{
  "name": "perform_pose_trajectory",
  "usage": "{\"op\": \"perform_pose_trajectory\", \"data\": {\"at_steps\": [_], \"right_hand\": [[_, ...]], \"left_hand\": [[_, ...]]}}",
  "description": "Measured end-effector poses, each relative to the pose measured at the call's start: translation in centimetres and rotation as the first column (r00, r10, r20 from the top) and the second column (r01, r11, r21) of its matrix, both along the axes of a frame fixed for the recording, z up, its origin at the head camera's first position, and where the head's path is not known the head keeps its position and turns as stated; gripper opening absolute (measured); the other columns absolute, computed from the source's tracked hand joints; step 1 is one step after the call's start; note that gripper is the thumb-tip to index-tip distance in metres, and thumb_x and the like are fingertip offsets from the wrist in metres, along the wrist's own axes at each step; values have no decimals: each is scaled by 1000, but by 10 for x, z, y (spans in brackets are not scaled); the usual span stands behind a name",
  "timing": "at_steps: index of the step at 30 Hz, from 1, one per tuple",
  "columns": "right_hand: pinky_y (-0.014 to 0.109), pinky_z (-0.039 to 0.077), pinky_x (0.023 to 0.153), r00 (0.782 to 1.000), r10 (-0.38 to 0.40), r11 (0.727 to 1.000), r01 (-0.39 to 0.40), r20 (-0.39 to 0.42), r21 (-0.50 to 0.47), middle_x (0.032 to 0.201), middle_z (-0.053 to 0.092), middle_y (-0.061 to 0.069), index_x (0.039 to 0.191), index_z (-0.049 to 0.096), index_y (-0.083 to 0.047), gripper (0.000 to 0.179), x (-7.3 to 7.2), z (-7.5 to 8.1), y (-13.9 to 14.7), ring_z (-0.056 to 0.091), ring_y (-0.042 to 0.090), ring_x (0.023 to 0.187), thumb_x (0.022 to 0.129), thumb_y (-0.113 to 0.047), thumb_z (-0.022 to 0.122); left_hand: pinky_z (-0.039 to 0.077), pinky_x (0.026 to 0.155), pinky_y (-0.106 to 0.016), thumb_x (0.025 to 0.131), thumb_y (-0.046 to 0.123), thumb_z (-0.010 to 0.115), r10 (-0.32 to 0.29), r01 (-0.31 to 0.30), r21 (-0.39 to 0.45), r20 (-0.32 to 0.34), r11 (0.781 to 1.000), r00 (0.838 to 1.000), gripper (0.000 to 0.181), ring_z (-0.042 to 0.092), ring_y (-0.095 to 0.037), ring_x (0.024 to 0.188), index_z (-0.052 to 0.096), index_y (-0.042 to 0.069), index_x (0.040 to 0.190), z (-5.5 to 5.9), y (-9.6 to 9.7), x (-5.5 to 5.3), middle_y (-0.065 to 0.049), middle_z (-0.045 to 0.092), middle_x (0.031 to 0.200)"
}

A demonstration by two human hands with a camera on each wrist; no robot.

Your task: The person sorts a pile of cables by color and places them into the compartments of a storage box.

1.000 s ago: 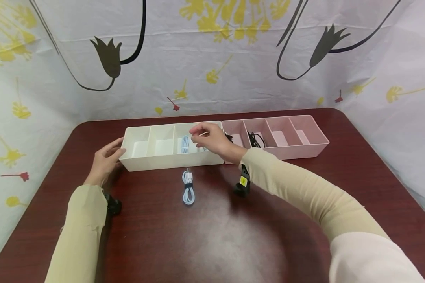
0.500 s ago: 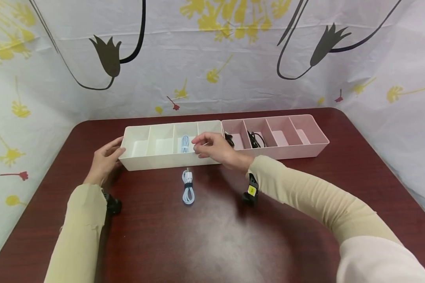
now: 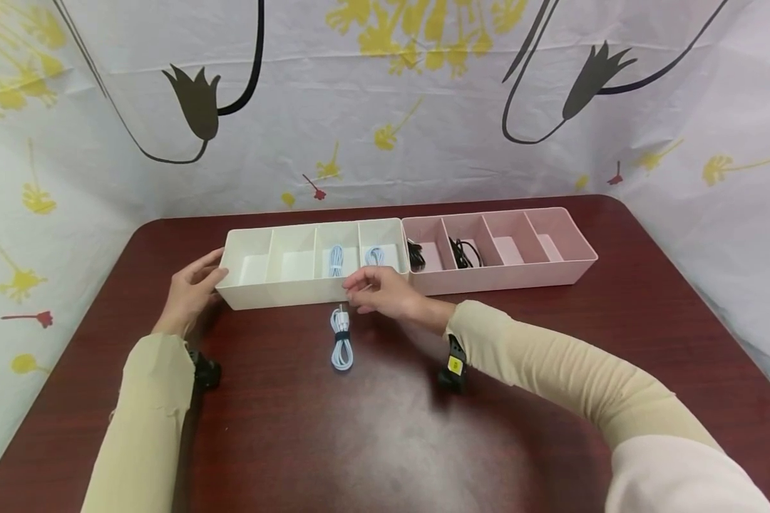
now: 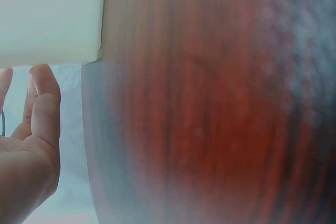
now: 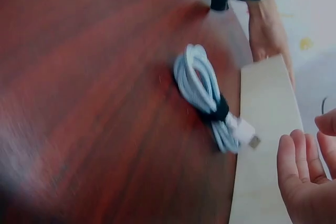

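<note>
My left hand (image 3: 192, 288) rests its fingertips against the left end of a white divided organizer box (image 3: 308, 292). In the left wrist view, the straight fingers (image 4: 46, 111) touch the box wall. My right hand (image 3: 385, 291) hovers in front of that box with relaxed fingers and nothing between them. Just below its fingertips, a light blue charging cable (image 3: 341, 349), coiled with a black strap, lies on the table. The right wrist view shows the cable's white plug (image 5: 244, 132) close to the box. Coiled light blue cables (image 3: 336, 261) sit in the white box's two right compartments.
A pink divided box (image 3: 507, 276) adjoins the white one on the right. Black cables (image 3: 465, 253) lie in its two left compartments. The dark red table (image 3: 295, 442) meets a patterned white curtain (image 3: 385, 171) behind the boxes.
My right hand has moved out of the white box toward me, uncovering the blue cable in its rightmost compartment. The left hand has stayed at the box's left end.
</note>
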State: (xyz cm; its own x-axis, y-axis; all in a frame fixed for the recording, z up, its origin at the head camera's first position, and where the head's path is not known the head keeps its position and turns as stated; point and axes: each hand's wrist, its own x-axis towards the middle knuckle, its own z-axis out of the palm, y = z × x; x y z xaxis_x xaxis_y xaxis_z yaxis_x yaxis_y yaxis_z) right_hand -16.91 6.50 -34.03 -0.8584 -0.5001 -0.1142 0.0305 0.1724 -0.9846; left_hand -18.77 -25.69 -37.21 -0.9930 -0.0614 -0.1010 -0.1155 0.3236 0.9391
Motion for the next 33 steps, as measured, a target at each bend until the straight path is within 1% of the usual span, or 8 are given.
{"op": "perform_pose_trajectory", "data": {"at_steps": [1,4,6,12,19,23,29,33], "right_hand": [[34,49,71,1000,16,1000,-16,-2,4,91,56,19,105,51,15,25,2,0,-1,58,29,82,82,5,55],[35,49,73,998,63,998,-63,-10,16,95,57,21,106,51,15,27,9,2,-2,57,34,88,82,5,55],[36,49,74,997,79,997,-79,-13,14,96,57,21,107,51,15,27,11,2,-3,57,35,89,82,5,55],[34,49,72,998,60,998,-60,-15,26,95,58,20,107,52,15,27,10,-4,-3,58,29,85,81,7,55],[32,50,67,999,46,996,-46,-3,72,93,58,18,104,55,11,24,11,-17,-3,56,12,72,80,5,57],[33,50,66,999,43,995,-44,12,87,97,57,20,105,54,9,25,12,-22,-4,55,12,72,80,4,57],[32,50,66,999,2,998,-4,34,67,95,56,19,104,53,10,26,11,-30,-7,55,14,73,79,7,58],[32,51,65,999,-12,999,10,44,50,94,53,20,105,52,11,28,10,-36,-9,54,15,73,78,9,57]], "left_hand": [[45,69,-18,86,37,55,12,-12,8,5,1000,1000,53,49,-5,90,39,25,135,0,0,0,-14,41,125],[45,68,-18,86,37,54,18,-18,-5,4,1000,1000,53,49,-6,92,38,25,136,-1,0,-1,-15,40,127],[45,68,-17,87,37,53,23,-23,-5,4,1000,1000,53,48,-8,95,38,25,136,0,0,-2,-16,39,129],[44,70,-17,88,38,50,6,-5,-24,15,1000,1000,54,46,-14,100,34,23,138,2,-1,-1,-18,36,131],[44,71,-18,88,38,50,-3,4,-29,17,1000,1000,54,46,-15,101,34,24,138,1,0,-1,-18,35,132],[44,72,-19,88,39,50,2,-2,-32,19,1000,1000,54,46,-16,102,34,24,138,1,0,-2,-18,35,132],[44,81,-30,88,41,49,8,-7,-42,32,999,999,55,44,-21,106,33,25,138,3,1,-3,-17,35,134],[44,78,-26,88,40,49,12,-11,-38,29,999,999,55,45,-20,105,33,24,138,2,1,-2,-17,35,133]]}}
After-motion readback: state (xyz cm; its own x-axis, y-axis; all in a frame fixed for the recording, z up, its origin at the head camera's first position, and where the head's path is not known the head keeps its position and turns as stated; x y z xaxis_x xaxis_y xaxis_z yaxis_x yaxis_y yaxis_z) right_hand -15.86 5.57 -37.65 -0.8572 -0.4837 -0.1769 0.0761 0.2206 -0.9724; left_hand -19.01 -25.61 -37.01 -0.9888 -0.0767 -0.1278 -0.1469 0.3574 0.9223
